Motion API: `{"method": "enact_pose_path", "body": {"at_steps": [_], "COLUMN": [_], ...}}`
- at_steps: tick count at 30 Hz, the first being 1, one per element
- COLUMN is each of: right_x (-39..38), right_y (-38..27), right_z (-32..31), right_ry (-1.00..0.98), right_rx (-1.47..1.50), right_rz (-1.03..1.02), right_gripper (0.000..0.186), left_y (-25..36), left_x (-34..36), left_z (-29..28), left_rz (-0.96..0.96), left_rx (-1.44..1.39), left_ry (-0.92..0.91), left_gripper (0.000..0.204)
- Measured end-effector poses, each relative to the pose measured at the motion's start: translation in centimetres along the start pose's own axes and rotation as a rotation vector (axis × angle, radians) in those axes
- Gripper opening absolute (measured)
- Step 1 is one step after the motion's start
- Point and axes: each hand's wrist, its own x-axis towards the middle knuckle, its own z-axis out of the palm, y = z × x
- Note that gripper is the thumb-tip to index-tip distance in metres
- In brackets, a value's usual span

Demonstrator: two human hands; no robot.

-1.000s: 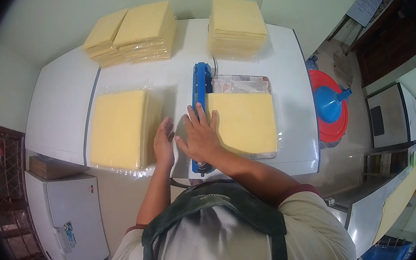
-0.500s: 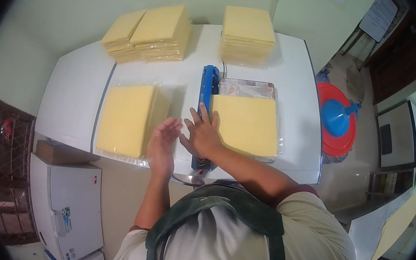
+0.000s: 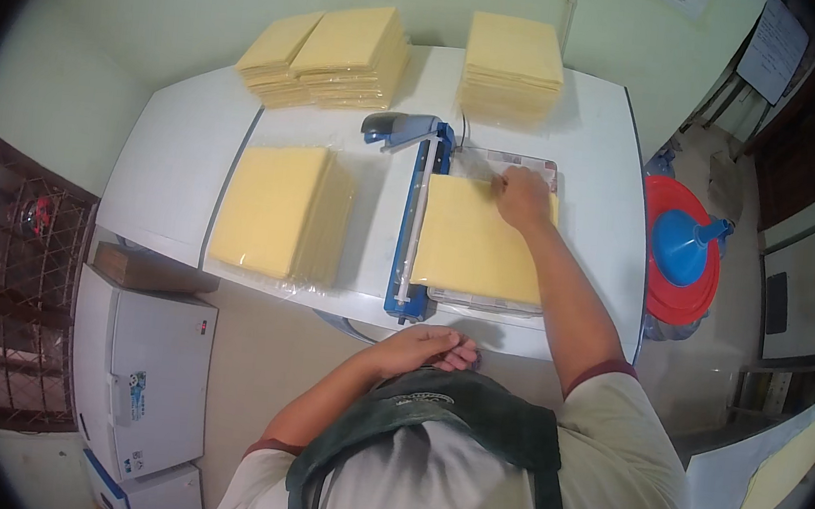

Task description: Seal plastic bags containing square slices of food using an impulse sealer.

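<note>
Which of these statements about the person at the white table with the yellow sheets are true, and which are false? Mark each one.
1. The right hand rests on the far end of the yellow stack beside the blue sealer. True.
2. The left hand presses down on the sealer's arm. False: it is drawn back near the person's apron, off the table.
3. The sealer's arm is raised. True.
4. Another yellow stack lies to the left of the sealer. True.
5. The blue funnel stands on the white table. False: it sits on a red basin beside the table.
</note>
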Motion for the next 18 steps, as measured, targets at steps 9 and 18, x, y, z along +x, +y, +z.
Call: {"method": "enact_pose_path", "body": {"at_steps": [9,18], "right_x": [-14.2,-26.8], "right_y": [-1.3,-10.9], "right_z": [-4.9,-1.4], "right_ry": [-0.314,-0.409], "right_rx": [-0.053,0.947], "right_rz": [0.223,0.322], "right_gripper": [0.058,0.034], "left_y": [-4.1,-3.9], "left_x": [1.9,-12.0], "left_z": [-0.7,-5.5], "left_rz": [0.188,0.421], "left_rx": [-0.6,-0.229], "left_ry": [0.191,0.318], "left_gripper": [0.045,0.043]}}
